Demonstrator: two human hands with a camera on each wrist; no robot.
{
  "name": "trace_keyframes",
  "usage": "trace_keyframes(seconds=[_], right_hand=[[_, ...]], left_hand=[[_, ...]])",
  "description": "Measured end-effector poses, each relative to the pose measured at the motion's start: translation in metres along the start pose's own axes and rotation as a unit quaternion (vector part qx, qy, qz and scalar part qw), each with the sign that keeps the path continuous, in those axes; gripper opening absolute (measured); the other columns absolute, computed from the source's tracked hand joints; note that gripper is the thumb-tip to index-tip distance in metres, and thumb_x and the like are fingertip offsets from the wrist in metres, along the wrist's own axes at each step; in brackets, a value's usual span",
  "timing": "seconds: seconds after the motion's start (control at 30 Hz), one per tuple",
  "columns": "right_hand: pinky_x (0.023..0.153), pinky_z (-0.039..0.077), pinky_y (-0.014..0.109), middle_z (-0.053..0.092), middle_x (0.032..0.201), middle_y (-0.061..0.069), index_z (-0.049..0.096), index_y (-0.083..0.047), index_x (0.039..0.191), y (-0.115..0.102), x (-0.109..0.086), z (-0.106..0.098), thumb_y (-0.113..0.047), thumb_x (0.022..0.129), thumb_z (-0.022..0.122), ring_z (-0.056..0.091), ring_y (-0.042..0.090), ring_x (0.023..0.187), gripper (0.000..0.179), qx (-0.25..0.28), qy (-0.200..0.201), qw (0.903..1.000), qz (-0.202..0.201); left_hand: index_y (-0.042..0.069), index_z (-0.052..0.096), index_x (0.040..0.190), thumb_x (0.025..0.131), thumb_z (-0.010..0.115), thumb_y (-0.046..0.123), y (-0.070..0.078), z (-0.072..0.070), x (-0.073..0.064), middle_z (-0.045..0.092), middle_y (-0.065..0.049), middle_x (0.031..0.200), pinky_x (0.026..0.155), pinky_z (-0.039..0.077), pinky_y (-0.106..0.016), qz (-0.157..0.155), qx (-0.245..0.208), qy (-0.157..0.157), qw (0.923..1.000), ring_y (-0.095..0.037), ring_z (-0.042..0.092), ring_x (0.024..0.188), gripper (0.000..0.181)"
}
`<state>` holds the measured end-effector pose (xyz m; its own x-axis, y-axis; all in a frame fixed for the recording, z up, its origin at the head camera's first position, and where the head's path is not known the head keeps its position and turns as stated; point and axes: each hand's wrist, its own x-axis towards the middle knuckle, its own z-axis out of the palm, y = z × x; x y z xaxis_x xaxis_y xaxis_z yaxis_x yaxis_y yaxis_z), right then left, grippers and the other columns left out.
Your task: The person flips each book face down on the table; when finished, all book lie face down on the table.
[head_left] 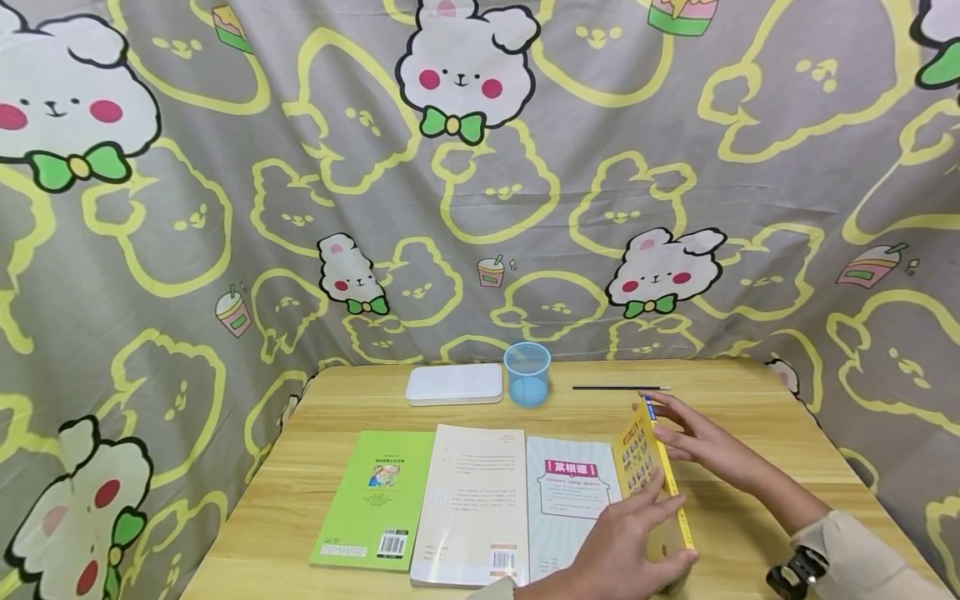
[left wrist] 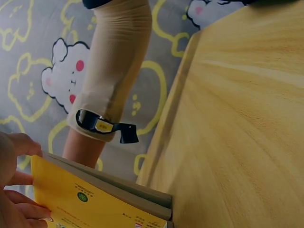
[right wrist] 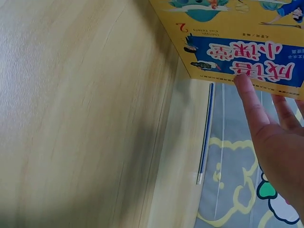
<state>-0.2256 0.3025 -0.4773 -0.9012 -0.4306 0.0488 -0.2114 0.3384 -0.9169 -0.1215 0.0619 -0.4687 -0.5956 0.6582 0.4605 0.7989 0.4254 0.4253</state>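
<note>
Both hands hold a yellow book that stands tilted on its edge on the right of the table. My left hand grips its near end, the thumb at the spine and the fingers against the cover. At the far upper end, my right hand holds the book between thumb and fingers. In the right wrist view its front cover has a blue title panel with pink-edged characters. The left wrist view has the yellow back cover and page edges. Left of it lies a light blue book, partly behind my left hand.
A cream book and a green book lie in a row with the light blue one. Behind them are a white case, a clear blue cup and a dark pencil. A patterned curtain hangs behind the table.
</note>
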Motion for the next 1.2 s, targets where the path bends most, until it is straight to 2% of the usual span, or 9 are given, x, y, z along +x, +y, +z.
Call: trace_keyframes(seconds=[0.33,0.43,0.5,0.63,0.7,0.8,0.97,1.07,1.2], right_hand=[[0.095,0.054,0.031,0.022,0.163,0.031,0.018,-0.024,0.165,0.004,-0.003,-0.005,-0.016,0.109,0.048,0.033,0.055,0.142,0.064,0.054,-0.025,0.9982,0.002],[0.095,0.055,0.031,0.022,0.163,0.032,0.018,-0.022,0.165,0.005,-0.004,-0.007,-0.016,0.109,0.048,0.04,0.05,0.141,0.065,0.055,-0.026,0.9981,0.005],[0.096,0.055,0.031,0.022,0.162,0.032,0.016,-0.02,0.166,0.006,-0.005,-0.008,-0.016,0.109,0.048,0.048,0.039,0.138,0.065,0.059,-0.025,0.9979,0.01],[0.096,0.054,0.028,0.02,0.162,0.033,0.013,-0.015,0.166,0.007,-0.006,-0.01,-0.015,0.109,0.048,0.057,0.011,0.128,0.067,0.075,-0.026,0.9967,0.017],[0.096,0.054,0.027,0.019,0.163,0.034,0.013,-0.014,0.166,0.007,-0.007,-0.011,-0.015,0.109,0.049,0.057,0.003,0.125,0.067,0.083,-0.026,0.996,0.017],[0.096,0.055,0.027,0.018,0.162,0.035,0.013,-0.014,0.166,0.007,-0.008,-0.011,-0.013,0.109,0.048,0.057,0.002,0.124,0.067,0.093,-0.027,0.9953,0.012],[0.097,0.055,0.028,0.019,0.161,0.036,0.016,-0.017,0.165,0.009,-0.01,-0.013,-0.013,0.109,0.048,0.058,0.002,0.123,0.065,0.096,-0.024,0.995,0.012],[0.097,0.055,0.029,0.019,0.162,0.034,0.017,-0.018,0.165,0.01,-0.011,-0.014,-0.015,0.109,0.048,0.058,-0.001,0.123,0.064,0.095,-0.021,0.9951,0.017],[0.098,0.055,0.032,0.018,0.163,0.033,0.015,-0.016,0.165,0.01,-0.013,-0.016,-0.016,0.11,0.047,0.057,-0.004,0.123,0.064,0.091,-0.018,0.9954,0.024]], left_hand=[[0.008,0.057,0.146,0.1,0.068,0.036,-0.002,0.007,0.0,0.046,-0.018,0.157,0.108,0.044,-0.018,0.015,0.009,0.018,0.9997,-0.02,0.049,0.142,0.056],[0.007,0.049,0.152,0.1,0.067,0.038,-0.003,0.009,-0.001,0.042,-0.015,0.161,0.111,0.042,-0.02,0.006,0.002,0.012,0.9999,-0.018,0.045,0.145,0.063],[0.005,0.041,0.157,0.101,0.066,0.038,-0.003,0.012,-0.002,0.038,-0.013,0.164,0.113,0.04,-0.021,-0.004,-0.01,0.003,0.9999,-0.018,0.042,0.147,0.069],[0.006,0.027,0.163,0.101,0.064,0.042,-0.004,0.017,-0.004,0.028,-0.009,0.169,0.115,0.038,-0.023,-0.038,-0.027,-0.023,0.9986,-0.02,0.04,0.149,0.08],[0.008,0.021,0.165,0.101,0.062,0.046,-0.005,0.021,-0.004,0.024,-0.006,0.17,0.113,0.039,-0.023,-0.064,-0.032,-0.042,0.9965,-0.02,0.041,0.148,0.085],[0.012,0.016,0.166,0.099,0.064,0.051,-0.006,0.026,-0.005,0.022,-0.005,0.171,0.109,0.043,-0.021,-0.103,-0.035,-0.074,0.9913,-0.018,0.045,0.144,0.091],[0.015,0.018,0.166,0.094,0.069,0.055,-0.01,0.034,-0.006,0.021,-0.007,0.171,0.104,0.048,-0.021,-0.152,-0.026,-0.122,0.9804,-0.018,0.05,0.139,0.097],[0.015,0.02,0.166,0.092,0.072,0.055,-0.013,0.039,-0.007,0.019,-0.008,0.171,0.106,0.048,-0.024,-0.171,-0.026,-0.146,0.9741,-0.022,0.047,0.143,0.099],[0.011,0.021,0.165,0.089,0.078,0.05,-0.016,0.044,-0.009,0.018,-0.013,0.171,0.108,0.047,-0.025,-0.174,-0.022,-0.16,0.9714,-0.024,0.045,0.145,0.103]])
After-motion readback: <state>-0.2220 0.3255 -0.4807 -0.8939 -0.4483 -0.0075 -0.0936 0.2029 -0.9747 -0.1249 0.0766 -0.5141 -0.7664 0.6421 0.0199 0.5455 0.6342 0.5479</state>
